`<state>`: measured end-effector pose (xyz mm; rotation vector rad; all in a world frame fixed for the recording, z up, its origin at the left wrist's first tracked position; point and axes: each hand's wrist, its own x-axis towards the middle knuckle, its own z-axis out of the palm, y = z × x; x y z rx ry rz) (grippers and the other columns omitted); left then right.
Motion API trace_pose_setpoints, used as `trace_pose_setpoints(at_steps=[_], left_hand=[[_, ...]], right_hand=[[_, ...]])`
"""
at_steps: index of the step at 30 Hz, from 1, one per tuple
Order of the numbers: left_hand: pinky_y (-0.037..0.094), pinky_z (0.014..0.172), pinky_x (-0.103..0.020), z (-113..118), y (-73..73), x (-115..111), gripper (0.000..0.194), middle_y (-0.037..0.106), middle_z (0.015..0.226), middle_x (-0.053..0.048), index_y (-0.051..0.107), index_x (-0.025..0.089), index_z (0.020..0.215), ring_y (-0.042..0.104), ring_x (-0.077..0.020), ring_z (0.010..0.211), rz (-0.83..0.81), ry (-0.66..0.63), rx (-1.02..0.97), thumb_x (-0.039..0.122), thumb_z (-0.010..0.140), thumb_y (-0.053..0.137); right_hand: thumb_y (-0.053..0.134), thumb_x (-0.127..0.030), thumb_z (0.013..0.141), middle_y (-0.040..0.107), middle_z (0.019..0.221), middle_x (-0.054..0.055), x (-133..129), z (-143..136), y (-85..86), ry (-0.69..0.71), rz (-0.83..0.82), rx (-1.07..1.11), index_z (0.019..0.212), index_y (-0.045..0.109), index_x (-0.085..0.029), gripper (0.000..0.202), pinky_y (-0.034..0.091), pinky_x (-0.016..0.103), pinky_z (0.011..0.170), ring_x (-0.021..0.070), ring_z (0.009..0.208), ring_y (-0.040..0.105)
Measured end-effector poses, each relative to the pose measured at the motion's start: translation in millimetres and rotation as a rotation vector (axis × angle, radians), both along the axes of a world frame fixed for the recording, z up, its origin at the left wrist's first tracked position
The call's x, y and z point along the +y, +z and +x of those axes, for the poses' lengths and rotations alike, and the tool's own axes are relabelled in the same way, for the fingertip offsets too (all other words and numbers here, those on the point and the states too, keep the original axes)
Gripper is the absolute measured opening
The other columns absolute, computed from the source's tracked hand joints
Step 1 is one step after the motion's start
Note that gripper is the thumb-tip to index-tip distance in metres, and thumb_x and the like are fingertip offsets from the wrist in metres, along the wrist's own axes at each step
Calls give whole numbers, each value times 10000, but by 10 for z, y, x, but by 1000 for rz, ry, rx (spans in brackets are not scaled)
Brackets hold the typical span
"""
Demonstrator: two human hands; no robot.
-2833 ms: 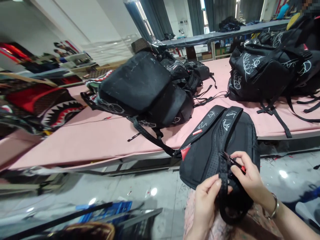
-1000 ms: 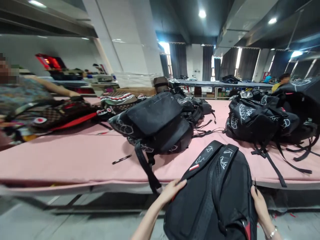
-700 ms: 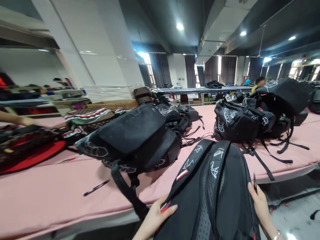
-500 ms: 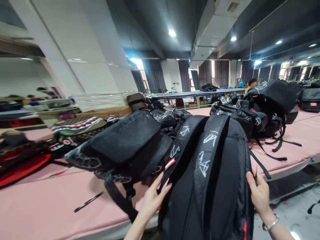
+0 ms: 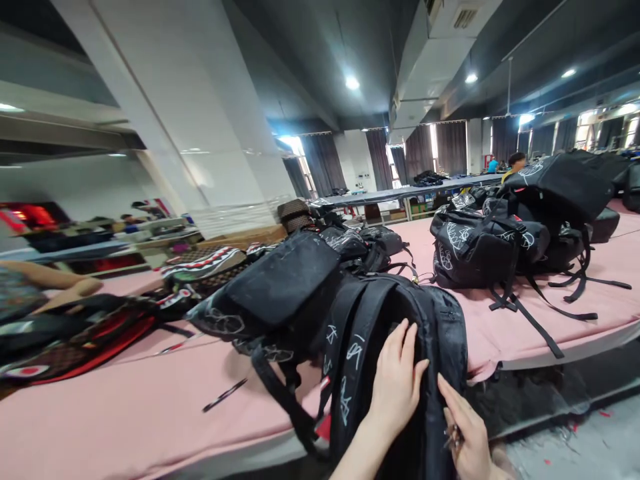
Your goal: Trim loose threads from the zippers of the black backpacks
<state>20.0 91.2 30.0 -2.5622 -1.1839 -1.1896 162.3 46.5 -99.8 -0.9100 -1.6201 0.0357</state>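
Head view: the pink-covered table (image 5: 150,420) runs across in front of you, a large black bag (image 5: 285,280) lying on it to your left and a heap of black bags (image 5: 480,250) to your right. Nearest you, a black backpack (image 5: 425,320) stands upright by the table's near edge, its shoulder straps (image 5: 353,347) facing left; its base is out of view. To handle it well, I'd judge, support it from both sides with light, even pressure, since the padded panels look soft and liable to fold, and leave the straps clear of your fingers.

The backpack sits between your hands. Your left hand (image 5: 395,383) is laid over the back panel, fingers outstretched and thumb apart, pressing on the fabric rather than clamped round it. Your right hand (image 5: 467,433) is at the backpack's side, upper fingers extended along it; whether every fingertip touches is hard to tell. Its lower fingers appear curled round a small metal tool (image 5: 453,435), probably snips, partly hidden; its points are best turned away from the fabric.
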Motion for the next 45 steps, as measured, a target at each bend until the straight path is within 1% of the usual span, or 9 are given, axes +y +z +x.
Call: trace_pose_setpoints(at_steps=[3, 6, 10, 20, 27, 32, 36, 39, 45], left_hand=[[403, 964, -484, -44, -109, 140, 505, 435, 1314, -162, 319, 167, 1318, 408, -270, 1215, 12, 116, 2, 229, 841, 472], [439, 913, -434, -147, -44, 204, 317, 548, 1137, -123, 460, 175, 1160, 511, -228, 1071, 10, 124, -45, 222, 847, 464], [478, 819, -370, -212, 110, 159, 236, 593, 955, -72, 489, 183, 1065, 558, -185, 913, -23, 13, -131, 219, 832, 499], [478, 633, -233, -210, 294, 225, 198, 536, 807, -29, 642, 228, 970, 545, -119, 721, -21, -212, -85, 297, 795, 580], [462, 569, -193, -114, 314, 245, 131, 539, 718, -17, 640, 194, 839, 539, -94, 641, 25, -179, -89, 225, 836, 512], [466, 613, -233, -50, 236, 175, 172, 549, 743, -41, 556, 172, 780, 530, -119, 690, 152, -75, -89, 148, 859, 405], [446, 628, -269, -28, 167, 79, 141, 515, 711, -35, 466, 180, 737, 503, -137, 681, 170, 32, -203, 136, 852, 395], [427, 623, -271, -11, 124, 30, 142, 489, 712, -21, 429, 188, 737, 486, -133, 672, 138, 63, -339, 134, 857, 375], [402, 619, -266, 12, 77, -18, 155, 460, 712, -11, 406, 192, 714, 468, -131, 677, 98, 46, -485, 140, 856, 375]], right_hand=[[355, -123, 886, 494, 1285, 82, -21, -124, 30, -7, -45, 10, 1372, 327, -224, 498, 487, 384, 901, 230, 1152, 487], [363, -125, 882, 509, 1267, 100, -55, -158, 21, 2, 27, -25, 1374, 327, -203, 500, 507, 382, 871, 243, 1134, 503], [373, -136, 881, 522, 1251, 115, -145, -138, -16, -9, 81, -50, 1374, 328, -188, 498, 525, 380, 839, 255, 1111, 522], [296, -152, 911, 560, 1213, 59, -353, -165, 5, -23, -32, -35, 1362, 351, -264, 467, 535, 337, 810, 230, 1047, 571], [290, -131, 889, 558, 1216, 70, -378, -178, 46, 6, -21, -18, 1356, 366, -243, 486, 531, 332, 818, 227, 1065, 560], [369, -134, 866, 535, 1242, 85, -388, -56, 115, 137, -84, -37, 1344, 382, -237, 489, 516, 320, 847, 225, 1082, 547], [390, -277, 910, 656, 1006, 92, -319, 73, 298, 252, -361, 228, 1170, 546, -203, 312, 551, 289, 742, 202, 862, 645], [419, -387, 905, 604, 647, 13, -200, 225, 548, 146, -544, 364, 1058, 554, -162, 304, 502, 209, 483, 136, 521, 582], [427, -366, 903, 582, 767, 14, -25, 469, 1099, 10, -334, -21, 1101, 495, -206, 264, 477, 230, 582, 140, 637, 570]])
